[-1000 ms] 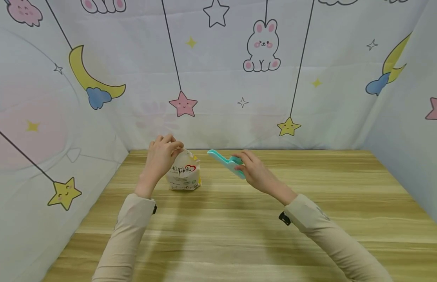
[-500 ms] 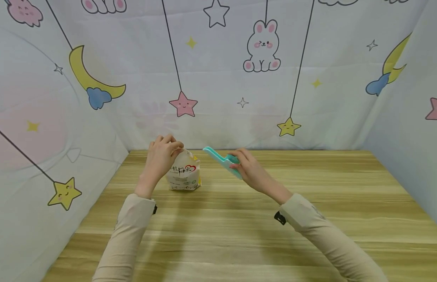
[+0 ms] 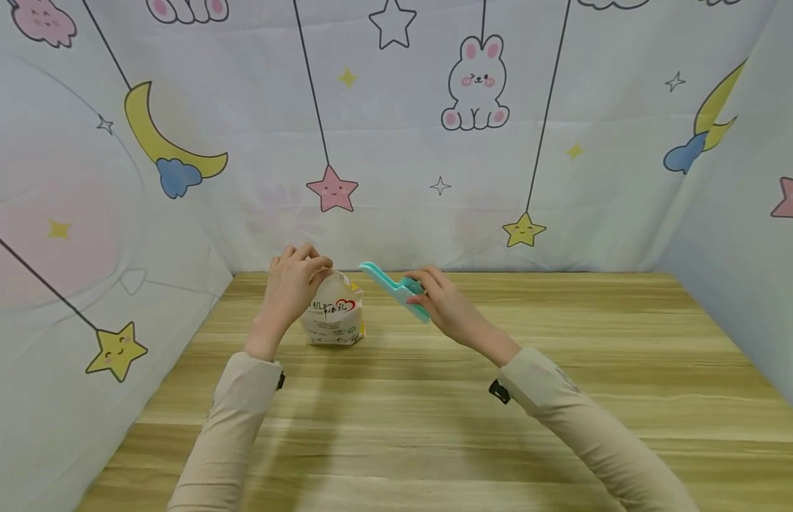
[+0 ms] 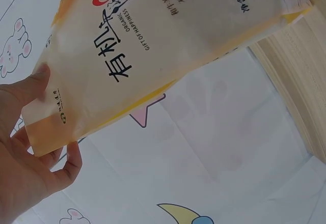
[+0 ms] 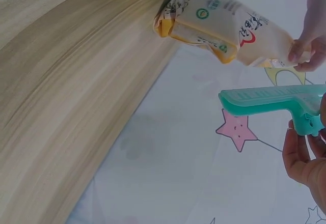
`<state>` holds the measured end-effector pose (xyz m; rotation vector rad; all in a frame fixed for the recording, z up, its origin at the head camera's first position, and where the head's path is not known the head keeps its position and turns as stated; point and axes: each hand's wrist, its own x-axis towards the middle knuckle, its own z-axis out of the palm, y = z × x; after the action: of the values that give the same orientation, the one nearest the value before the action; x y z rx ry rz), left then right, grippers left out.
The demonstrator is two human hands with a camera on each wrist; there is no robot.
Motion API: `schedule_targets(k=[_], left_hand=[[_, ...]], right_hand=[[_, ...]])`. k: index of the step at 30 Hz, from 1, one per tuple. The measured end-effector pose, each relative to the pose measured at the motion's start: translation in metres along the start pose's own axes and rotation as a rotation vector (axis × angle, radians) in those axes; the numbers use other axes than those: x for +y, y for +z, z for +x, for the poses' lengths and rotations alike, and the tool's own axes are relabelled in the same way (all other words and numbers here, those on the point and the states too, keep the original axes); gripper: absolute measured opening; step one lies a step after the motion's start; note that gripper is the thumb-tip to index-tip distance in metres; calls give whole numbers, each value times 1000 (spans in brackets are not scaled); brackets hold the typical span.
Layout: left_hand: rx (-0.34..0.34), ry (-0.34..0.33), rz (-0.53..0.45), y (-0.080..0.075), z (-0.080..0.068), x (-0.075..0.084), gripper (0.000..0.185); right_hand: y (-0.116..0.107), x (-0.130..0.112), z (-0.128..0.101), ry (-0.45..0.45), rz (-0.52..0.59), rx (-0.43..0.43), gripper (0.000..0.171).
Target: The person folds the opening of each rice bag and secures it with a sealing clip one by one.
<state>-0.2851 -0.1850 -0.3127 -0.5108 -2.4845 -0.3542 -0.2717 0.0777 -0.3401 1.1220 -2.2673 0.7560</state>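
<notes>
A pale food bag point(image 3: 332, 313) with dark lettering, a red heart and yellow edges stands upright on the table at the back left. My left hand point(image 3: 294, 284) pinches its top edge between thumb and fingers; in the left wrist view the thumb lies on the front of the bag point(image 4: 153, 46). My right hand point(image 3: 450, 306) grips a turquoise sealing clip point(image 3: 396, 288) by its handle end, in the air to the right of the bag. The right wrist view shows the clip point(image 5: 270, 99) apart from the bag, its long jaws pointing toward the bag's side.
The wood-grain table point(image 3: 422, 427) extends in front and to the right. A white cloth backdrop point(image 3: 396, 142) printed with stars, moons and rabbits rises behind the table, with similar cloth along both sides.
My right hand has moved left with the sealing clip, bringing it closer to the top of the bag. The left hand and the bag have stayed in place.
</notes>
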Motion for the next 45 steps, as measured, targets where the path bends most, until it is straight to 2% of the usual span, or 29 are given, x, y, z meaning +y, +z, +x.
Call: schedule_targets(k=[19, 45], left_hand=[[2, 0, -15, 0, 0, 0, 14], [4, 2, -13, 0, 0, 0, 12]], right_hand=[[5, -2, 11, -38, 24, 6, 34], [17, 0, 19, 26, 37, -23, 32]])
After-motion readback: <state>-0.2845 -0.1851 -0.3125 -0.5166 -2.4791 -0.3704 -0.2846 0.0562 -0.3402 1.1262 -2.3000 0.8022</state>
